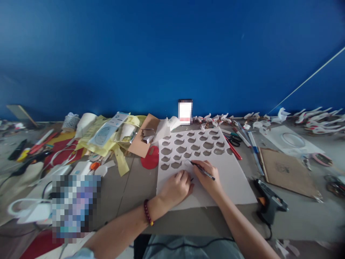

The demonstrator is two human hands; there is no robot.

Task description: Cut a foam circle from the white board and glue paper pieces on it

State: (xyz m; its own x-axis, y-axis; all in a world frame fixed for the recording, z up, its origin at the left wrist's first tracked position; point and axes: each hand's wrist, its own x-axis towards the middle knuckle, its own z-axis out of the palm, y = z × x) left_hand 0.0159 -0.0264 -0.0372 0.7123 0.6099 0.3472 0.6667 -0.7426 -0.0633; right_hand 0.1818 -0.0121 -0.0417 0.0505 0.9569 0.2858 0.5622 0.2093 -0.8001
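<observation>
A white sheet [230, 180] of paper or thin card lies in front of me, with several rows of bird- or fish-shaped holes cut through its upper part. My right hand [207, 174] rests on it, fingers closed around a dark pen [203, 169]. The pen's tip touches the sheet beside a faint drawn outline [188, 163], just right of the lowest row of holes. My left hand [176, 187] lies on the sheet to the left, fingers curled in. A small dark tip pokes out by its thumb; what it belongs to is hidden.
A black glue gun [270, 203] and brown cardboard [289, 172] lie to the right. Scissors [234, 139] and a red pen [235, 149] sit by the sheet's right edge. Small white paper birds [212, 118] line the blue wall [172, 54]. Yellow packaging [121, 163] clutters the left.
</observation>
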